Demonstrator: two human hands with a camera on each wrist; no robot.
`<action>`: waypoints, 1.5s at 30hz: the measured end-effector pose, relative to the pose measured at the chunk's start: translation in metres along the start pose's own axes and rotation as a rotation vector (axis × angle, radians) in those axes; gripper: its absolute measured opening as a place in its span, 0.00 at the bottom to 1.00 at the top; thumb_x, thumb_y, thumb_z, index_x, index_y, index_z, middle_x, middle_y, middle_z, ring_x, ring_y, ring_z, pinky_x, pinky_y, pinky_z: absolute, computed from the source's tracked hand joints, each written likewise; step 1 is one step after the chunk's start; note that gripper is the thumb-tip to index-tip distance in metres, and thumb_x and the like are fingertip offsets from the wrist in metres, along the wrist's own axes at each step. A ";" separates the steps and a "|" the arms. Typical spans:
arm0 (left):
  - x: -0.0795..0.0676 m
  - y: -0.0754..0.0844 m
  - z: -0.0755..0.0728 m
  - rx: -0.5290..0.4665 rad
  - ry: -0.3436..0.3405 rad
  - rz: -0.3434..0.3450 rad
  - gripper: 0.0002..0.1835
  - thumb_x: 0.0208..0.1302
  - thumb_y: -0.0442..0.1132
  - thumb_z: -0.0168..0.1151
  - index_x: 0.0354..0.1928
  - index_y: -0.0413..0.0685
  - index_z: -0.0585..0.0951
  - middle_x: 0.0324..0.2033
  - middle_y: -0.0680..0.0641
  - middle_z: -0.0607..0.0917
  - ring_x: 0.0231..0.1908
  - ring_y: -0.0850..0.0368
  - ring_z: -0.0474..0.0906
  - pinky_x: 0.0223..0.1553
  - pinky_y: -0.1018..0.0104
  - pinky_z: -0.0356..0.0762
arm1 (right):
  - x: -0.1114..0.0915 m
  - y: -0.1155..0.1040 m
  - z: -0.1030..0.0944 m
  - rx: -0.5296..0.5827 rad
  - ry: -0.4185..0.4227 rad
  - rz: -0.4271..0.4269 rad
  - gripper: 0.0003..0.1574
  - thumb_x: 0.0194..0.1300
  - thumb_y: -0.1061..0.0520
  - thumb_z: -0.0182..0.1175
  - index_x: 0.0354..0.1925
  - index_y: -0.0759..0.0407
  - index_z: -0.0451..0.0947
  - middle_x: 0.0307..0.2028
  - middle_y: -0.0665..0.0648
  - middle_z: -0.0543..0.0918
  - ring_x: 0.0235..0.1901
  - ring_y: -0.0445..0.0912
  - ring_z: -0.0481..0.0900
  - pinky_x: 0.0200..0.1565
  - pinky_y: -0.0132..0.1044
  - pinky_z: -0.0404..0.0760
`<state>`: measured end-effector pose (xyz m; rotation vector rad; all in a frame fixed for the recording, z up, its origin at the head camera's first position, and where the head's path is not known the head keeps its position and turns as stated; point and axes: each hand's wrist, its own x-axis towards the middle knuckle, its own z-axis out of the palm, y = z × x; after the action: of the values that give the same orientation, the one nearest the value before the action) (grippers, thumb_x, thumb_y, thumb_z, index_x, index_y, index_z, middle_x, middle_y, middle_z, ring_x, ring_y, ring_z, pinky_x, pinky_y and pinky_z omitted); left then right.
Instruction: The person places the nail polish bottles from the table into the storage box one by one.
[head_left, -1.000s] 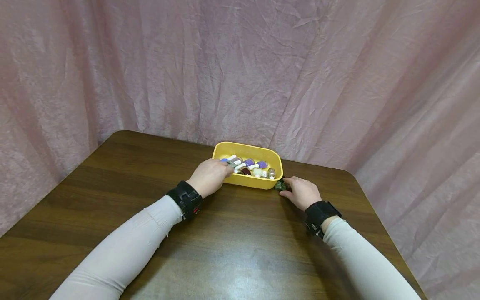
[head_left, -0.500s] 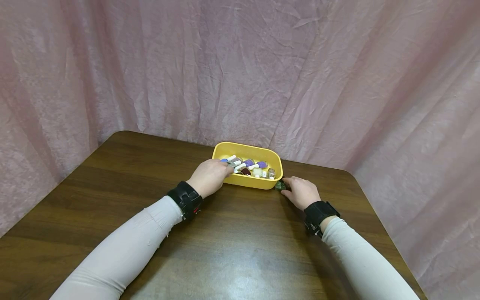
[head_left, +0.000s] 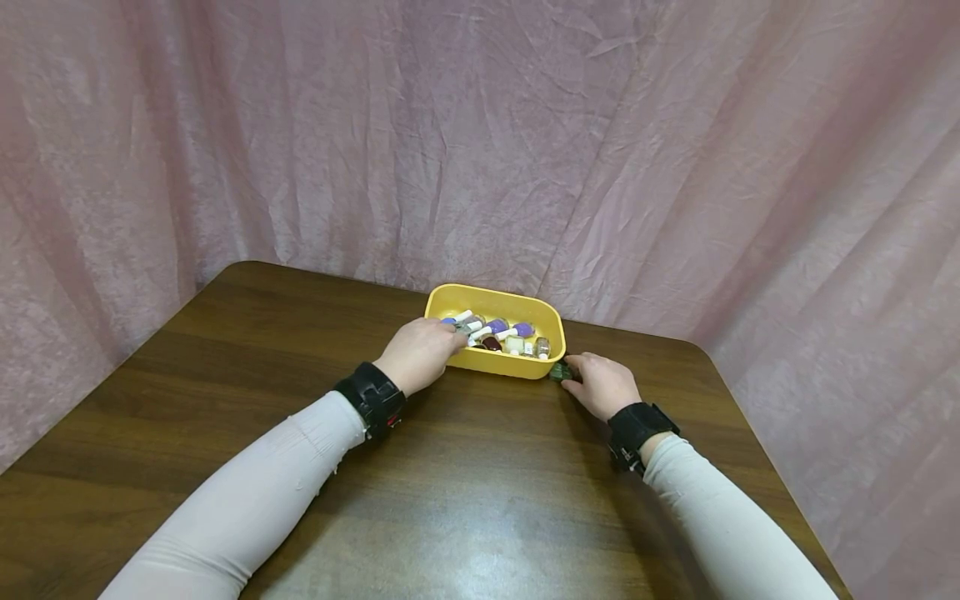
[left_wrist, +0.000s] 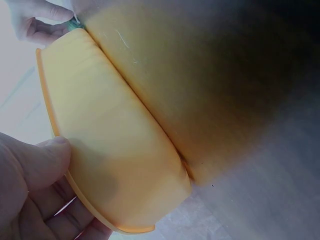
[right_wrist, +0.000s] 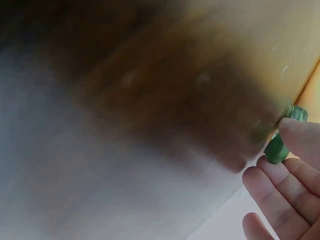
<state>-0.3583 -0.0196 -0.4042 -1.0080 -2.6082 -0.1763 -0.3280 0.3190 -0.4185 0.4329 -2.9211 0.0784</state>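
Note:
A yellow plastic tub (head_left: 498,362) stands near the back edge of the table, holding several nail polish bottles (head_left: 514,345). My left hand (head_left: 422,354) grips its front left rim, with the thumb on the outer wall and the other fingers over the edge. In the left wrist view, the tub's smooth outer wall (left_wrist: 115,130) fills the middle. By the tub's front right corner, my right hand (head_left: 606,386) holds a small green glassy object (right_wrist: 276,148) between thumb and fingers, low over the table. Its middle is hidden behind the thumb.
The brown wooden table (head_left: 465,483) reaches back to a pink curtain (head_left: 480,150) close behind the tub. Among the bottles, purple ones (head_left: 524,330) and a dark red one (head_left: 491,342) show, several with white caps. A black strap sits on each wrist.

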 end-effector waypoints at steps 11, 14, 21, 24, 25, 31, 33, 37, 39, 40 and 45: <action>-0.001 0.000 -0.001 -0.010 0.003 0.000 0.04 0.76 0.36 0.71 0.46 0.52 0.92 0.37 0.50 0.91 0.37 0.51 0.85 0.47 0.53 0.85 | -0.008 0.002 -0.001 0.007 0.024 0.010 0.28 0.72 0.52 0.77 0.65 0.61 0.87 0.42 0.55 0.89 0.37 0.49 0.86 0.37 0.49 0.85; 0.000 0.000 -0.001 -0.008 0.003 0.001 0.04 0.76 0.36 0.72 0.46 0.52 0.93 0.37 0.50 0.91 0.37 0.51 0.85 0.46 0.53 0.85 | -0.014 0.003 -0.003 0.010 0.025 0.014 0.29 0.71 0.52 0.77 0.65 0.61 0.86 0.44 0.56 0.89 0.40 0.50 0.88 0.39 0.50 0.86; 0.000 0.000 -0.001 -0.004 0.001 -0.001 0.05 0.75 0.35 0.72 0.46 0.52 0.93 0.38 0.50 0.91 0.37 0.50 0.86 0.46 0.53 0.85 | -0.025 0.002 -0.006 0.011 0.039 -0.001 0.28 0.71 0.53 0.77 0.65 0.61 0.86 0.47 0.57 0.90 0.44 0.52 0.90 0.41 0.52 0.88; 0.000 0.000 -0.001 -0.004 -0.001 -0.005 0.05 0.75 0.35 0.72 0.46 0.52 0.93 0.38 0.50 0.91 0.38 0.50 0.86 0.47 0.53 0.85 | -0.031 0.000 -0.009 0.019 0.046 -0.008 0.28 0.71 0.53 0.77 0.65 0.62 0.86 0.48 0.58 0.91 0.45 0.53 0.91 0.42 0.53 0.88; 0.000 0.000 -0.001 -0.005 -0.001 -0.005 0.05 0.75 0.35 0.72 0.46 0.52 0.93 0.38 0.50 0.91 0.38 0.51 0.86 0.46 0.53 0.85 | -0.033 -0.001 -0.010 0.022 0.049 -0.009 0.28 0.71 0.53 0.77 0.65 0.62 0.86 0.49 0.58 0.91 0.46 0.53 0.91 0.42 0.53 0.88; 0.000 0.001 0.000 -0.005 -0.002 -0.002 0.05 0.75 0.35 0.72 0.46 0.52 0.93 0.38 0.50 0.91 0.38 0.51 0.86 0.46 0.53 0.85 | -0.044 -0.004 -0.019 0.049 0.081 -0.026 0.28 0.70 0.54 0.77 0.64 0.62 0.87 0.47 0.57 0.91 0.44 0.51 0.92 0.40 0.52 0.88; 0.000 0.000 0.000 -0.004 -0.002 0.000 0.05 0.75 0.35 0.72 0.46 0.52 0.93 0.38 0.50 0.91 0.37 0.51 0.86 0.46 0.53 0.85 | -0.048 -0.004 -0.022 0.064 0.095 -0.028 0.28 0.70 0.54 0.78 0.64 0.61 0.87 0.48 0.57 0.91 0.45 0.51 0.92 0.39 0.52 0.88; 0.000 0.000 0.000 -0.002 0.000 0.004 0.04 0.76 0.36 0.72 0.46 0.52 0.93 0.38 0.50 0.91 0.37 0.51 0.86 0.46 0.53 0.85 | -0.055 -0.004 -0.027 0.080 0.118 -0.036 0.28 0.70 0.55 0.78 0.64 0.61 0.87 0.49 0.57 0.92 0.45 0.51 0.93 0.38 0.51 0.88; 0.000 0.000 0.000 -0.003 0.000 0.003 0.04 0.75 0.36 0.72 0.46 0.52 0.93 0.37 0.50 0.91 0.37 0.51 0.86 0.46 0.53 0.85 | -0.059 -0.004 -0.030 0.082 0.129 -0.045 0.28 0.69 0.55 0.78 0.64 0.61 0.87 0.50 0.57 0.92 0.45 0.52 0.92 0.37 0.51 0.88; -0.001 0.000 0.000 -0.005 -0.001 0.001 0.04 0.75 0.36 0.72 0.46 0.52 0.93 0.37 0.50 0.91 0.37 0.51 0.86 0.46 0.53 0.85 | -0.060 -0.004 -0.031 0.081 0.134 -0.050 0.28 0.69 0.55 0.78 0.64 0.61 0.87 0.50 0.57 0.92 0.45 0.52 0.92 0.37 0.51 0.88; -0.001 0.001 -0.002 -0.015 -0.011 -0.007 0.05 0.76 0.35 0.72 0.47 0.52 0.93 0.38 0.50 0.91 0.38 0.51 0.86 0.47 0.53 0.85 | -0.065 -0.005 -0.037 0.078 0.164 -0.072 0.28 0.68 0.56 0.79 0.64 0.61 0.87 0.51 0.58 0.92 0.45 0.54 0.92 0.37 0.52 0.88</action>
<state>-0.3564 -0.0196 -0.4029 -1.0078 -2.6250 -0.1932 -0.2592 0.3357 -0.3949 0.5183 -2.7460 0.2084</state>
